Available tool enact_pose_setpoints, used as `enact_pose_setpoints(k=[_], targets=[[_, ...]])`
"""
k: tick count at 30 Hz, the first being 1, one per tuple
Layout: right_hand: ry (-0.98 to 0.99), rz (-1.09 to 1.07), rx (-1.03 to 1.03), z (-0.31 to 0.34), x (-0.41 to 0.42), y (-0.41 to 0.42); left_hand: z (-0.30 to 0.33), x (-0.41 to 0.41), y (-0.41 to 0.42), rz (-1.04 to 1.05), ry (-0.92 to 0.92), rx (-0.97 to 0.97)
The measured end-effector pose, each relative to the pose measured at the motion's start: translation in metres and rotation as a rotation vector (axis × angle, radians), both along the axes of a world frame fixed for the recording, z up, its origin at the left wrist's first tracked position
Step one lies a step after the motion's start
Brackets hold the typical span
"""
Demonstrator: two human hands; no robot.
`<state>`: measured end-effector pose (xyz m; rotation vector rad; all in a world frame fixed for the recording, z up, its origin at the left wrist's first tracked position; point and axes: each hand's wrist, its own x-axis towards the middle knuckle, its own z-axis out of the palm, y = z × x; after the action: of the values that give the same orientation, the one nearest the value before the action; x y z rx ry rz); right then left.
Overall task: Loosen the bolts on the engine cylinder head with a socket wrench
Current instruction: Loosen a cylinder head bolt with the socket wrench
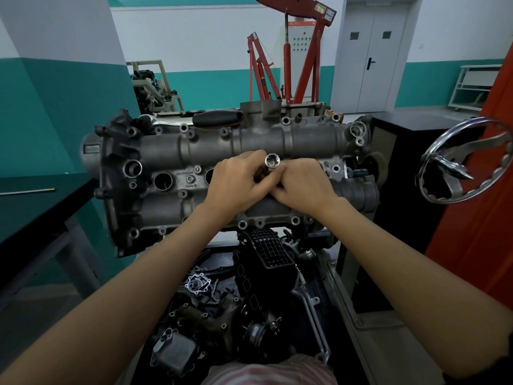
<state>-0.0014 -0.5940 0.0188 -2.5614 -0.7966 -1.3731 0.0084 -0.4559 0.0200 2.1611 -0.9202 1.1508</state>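
Currently fitting stage: left hand (236, 180) and right hand (301, 184) both pinch the socket (272, 162) above the cylinder head (172, 151). Wrench (216, 118) lies behind. Next, probably: join socket to wrench, seat squarely on a bolt (190, 178).

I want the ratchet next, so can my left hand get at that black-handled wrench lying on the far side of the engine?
Probably yes: the black-handled chrome wrench lies uncovered on the grey engine cylinder head, but the left hand holds the chrome socket.
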Motion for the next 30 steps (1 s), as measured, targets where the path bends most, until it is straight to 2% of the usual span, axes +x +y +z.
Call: enact_pose_setpoints(k=[9,24,30], targets=[[0.126,-0.02,-0.011,-0.0017,0.0052,-0.0027,0.0004,-0.0032,-0.0005,0.04,-0.021,0.034],[0.156,-0.031,0.027,-0.0002,0.0029,-0.0032,-0.0011,-0.0029,-0.001,0.059,-0.089,0.027],[0.198,-0.114,-0.028,-0.0004,0.0074,-0.0049,-0.0018,0.0027,0.0006,0.064,-0.022,-0.022]])
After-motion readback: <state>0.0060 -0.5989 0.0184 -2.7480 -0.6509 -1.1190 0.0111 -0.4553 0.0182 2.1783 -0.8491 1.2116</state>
